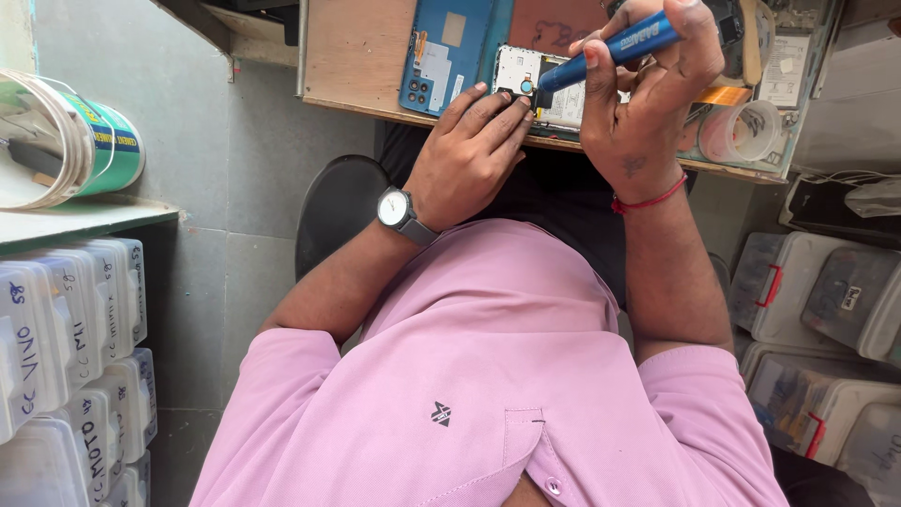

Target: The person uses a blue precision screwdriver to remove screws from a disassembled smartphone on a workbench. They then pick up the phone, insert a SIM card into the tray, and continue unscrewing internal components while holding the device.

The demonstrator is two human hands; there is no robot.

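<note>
Screwdriver (619, 42), blue-handled, sits clasped in the right hand (648, 94), its long axis slanting down-left so the tip meets the opened phone (544, 84) just beyond the left hand (469, 150) fingers (502, 108), which press it flat to the tabletop (357, 56).

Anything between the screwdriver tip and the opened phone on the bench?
Nothing visible. The right hand holds the blue screwdriver with its tip on the opened phone; the left hand steadies the phone's near edge.
</note>
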